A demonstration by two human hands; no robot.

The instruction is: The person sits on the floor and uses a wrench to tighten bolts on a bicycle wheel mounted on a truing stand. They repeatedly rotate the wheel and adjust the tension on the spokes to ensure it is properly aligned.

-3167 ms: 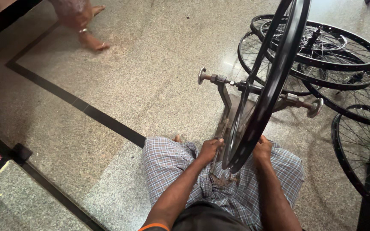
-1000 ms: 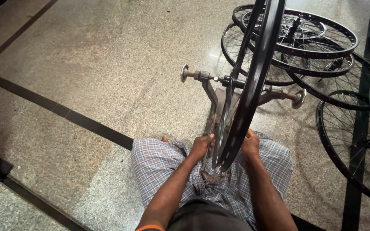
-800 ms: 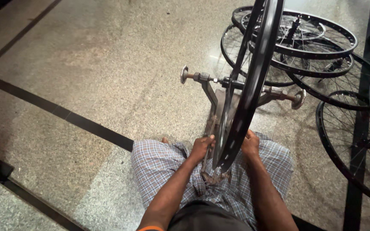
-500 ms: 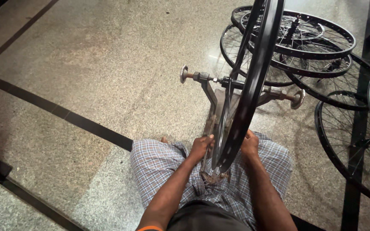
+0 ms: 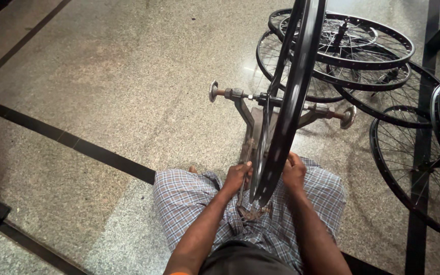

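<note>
Hands (image 5: 236, 175) either side of upright wheel rim (image 5: 291, 102)

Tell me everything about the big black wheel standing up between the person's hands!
The bicycle wheel is a black rim with thin metal spokes and no tyre. It stands upright, edge-on to the camera, its axle held in a rusty metal truing stand on the speckled stone floor. The left hand and right hand touch its lower rim, one on each side, above the person's checked lap.
</note>
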